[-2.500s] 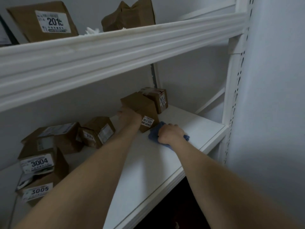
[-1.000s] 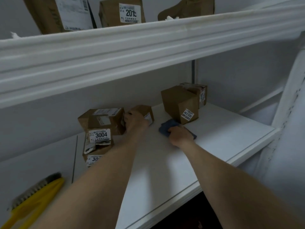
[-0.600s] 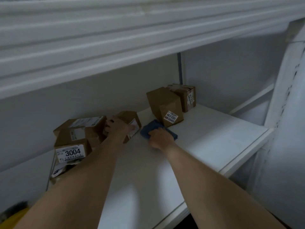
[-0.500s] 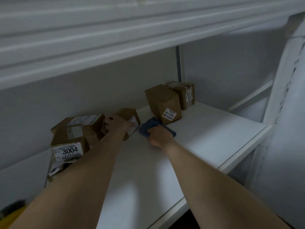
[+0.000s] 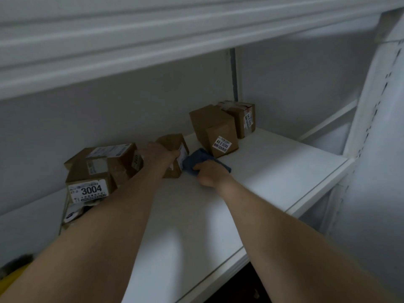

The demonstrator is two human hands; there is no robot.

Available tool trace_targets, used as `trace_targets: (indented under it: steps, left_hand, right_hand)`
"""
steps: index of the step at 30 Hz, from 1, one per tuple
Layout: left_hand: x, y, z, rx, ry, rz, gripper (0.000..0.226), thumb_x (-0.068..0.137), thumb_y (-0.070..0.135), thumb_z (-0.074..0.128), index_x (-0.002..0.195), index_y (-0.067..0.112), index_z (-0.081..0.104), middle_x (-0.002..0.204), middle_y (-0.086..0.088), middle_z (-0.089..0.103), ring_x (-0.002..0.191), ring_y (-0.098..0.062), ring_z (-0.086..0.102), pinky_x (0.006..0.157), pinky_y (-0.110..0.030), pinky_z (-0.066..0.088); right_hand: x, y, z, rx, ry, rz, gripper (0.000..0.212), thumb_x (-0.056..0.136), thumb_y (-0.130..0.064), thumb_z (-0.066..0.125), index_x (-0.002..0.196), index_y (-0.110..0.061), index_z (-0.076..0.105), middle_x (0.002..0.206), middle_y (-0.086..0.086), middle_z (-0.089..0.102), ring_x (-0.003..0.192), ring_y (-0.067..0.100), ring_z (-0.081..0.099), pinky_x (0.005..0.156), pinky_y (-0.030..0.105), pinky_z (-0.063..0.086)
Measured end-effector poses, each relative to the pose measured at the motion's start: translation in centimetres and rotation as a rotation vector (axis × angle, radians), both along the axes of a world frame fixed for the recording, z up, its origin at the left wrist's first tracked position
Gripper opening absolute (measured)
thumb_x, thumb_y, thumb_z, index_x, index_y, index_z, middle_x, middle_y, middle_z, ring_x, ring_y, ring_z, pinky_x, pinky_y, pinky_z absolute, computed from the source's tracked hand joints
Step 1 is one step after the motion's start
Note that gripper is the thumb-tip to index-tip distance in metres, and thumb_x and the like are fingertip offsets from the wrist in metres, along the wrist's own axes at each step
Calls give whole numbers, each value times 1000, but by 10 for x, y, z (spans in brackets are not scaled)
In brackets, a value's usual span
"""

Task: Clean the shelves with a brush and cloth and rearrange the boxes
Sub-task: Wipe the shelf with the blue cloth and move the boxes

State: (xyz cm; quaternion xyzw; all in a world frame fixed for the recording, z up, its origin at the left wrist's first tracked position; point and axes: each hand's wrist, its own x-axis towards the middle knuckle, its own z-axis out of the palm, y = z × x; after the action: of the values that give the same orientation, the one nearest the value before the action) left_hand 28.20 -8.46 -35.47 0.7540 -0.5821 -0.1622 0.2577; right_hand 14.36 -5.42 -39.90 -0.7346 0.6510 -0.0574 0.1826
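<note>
Left hand [image 5: 160, 157] grips the small box [image 5: 175, 142]; right hand [image 5: 211, 174] clutches the cloth [image 5: 195, 159]. Better to lift the box, then wipe beneath.

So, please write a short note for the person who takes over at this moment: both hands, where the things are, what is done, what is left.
Left hand grips the small cardboard box by its top. Right hand holds the blue cloth pressed on the shelf, beside that box.
Box 3004 and the box behind it sit left; box 46-2-3205 and a taped box sit at the back right. Yellow brush lies at the lower left, partly in view.
Done: cannot tell how much is wiped.
To do: wipe under the boxes, rearrange them.
</note>
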Motion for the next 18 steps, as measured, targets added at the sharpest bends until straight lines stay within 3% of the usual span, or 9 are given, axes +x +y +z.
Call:
trace_targets:
  steps: [8,10,12,15,18]
  left_hand:
    - [-17,47,19,-140,76,68,104,69,70,62,144,9,25,142,-15,28,127,-33,36,104,-37,38]
    - [-33,66,18,-177,72,45,103,66,76,60,140,9,31,139,-15,30,126,-33,37,104,-38,37]
    - [-52,83,20,-205,116,8,100,64,74,62,137,11,35,135,-15,32,121,-33,42,101,-38,38]
    - [-78,100,27,-234,56,-132,93,68,71,62,135,13,35,131,-12,31,112,-32,49,95,-36,42]
    - [-106,108,36,-243,4,-237,87,71,67,62,134,14,34,130,-11,28,107,-32,52,84,-32,42]
  right_hand:
    - [-5,41,14,138,-82,9,40,101,-15,36,139,-7,43,136,17,50,121,34,48,104,46,39]
    - [-9,61,18,128,-148,12,44,100,-28,41,140,-9,41,132,19,51,118,39,51,94,45,44]
    - [-16,80,23,92,-195,0,48,99,-38,43,133,-5,48,127,17,57,114,36,55,93,44,46]
    - [-27,97,21,113,-128,50,38,104,-20,36,130,-2,56,131,14,58,118,28,54,101,36,43]
    - [-34,108,23,126,-111,70,41,103,-15,34,143,-9,42,145,8,45,130,25,44,108,32,35]
